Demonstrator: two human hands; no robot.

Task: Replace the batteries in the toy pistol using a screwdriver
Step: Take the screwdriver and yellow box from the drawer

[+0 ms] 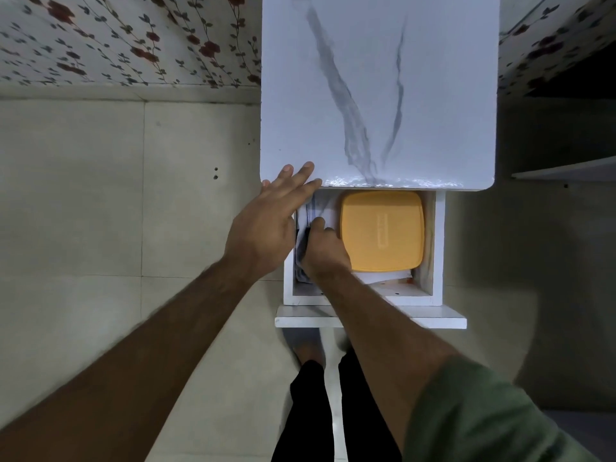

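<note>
**Fetching the screwdriver from the open drawer**

Nearest the camera, two bare forearms reach forward over the floor toward a pulled-out drawer under the marble-patterned desk. The right hand is down inside the drawer at its left side, fingers curled round a dark handle with a thin metal shaft running up from it toward the desk's near edge; this looks like the screwdriver, though most of it is hidden by the hand. It lies on or among grey cloth along the drawer's left wall. Just right of that hand, a yellow lidded box fills most of the drawer.

Further on, the left hand is flat and spread, holding nothing, its fingertips resting at the near left corner of the desk top.

The toy pistol and the batteries are not in view, so the task seems barely begun. To do this step well, the grip should settle on the handle alone, free of the cloth, and the tool should be lifted straight up so the shaft clears the overhanging desk edge while the left hand steadies the body.
</note>
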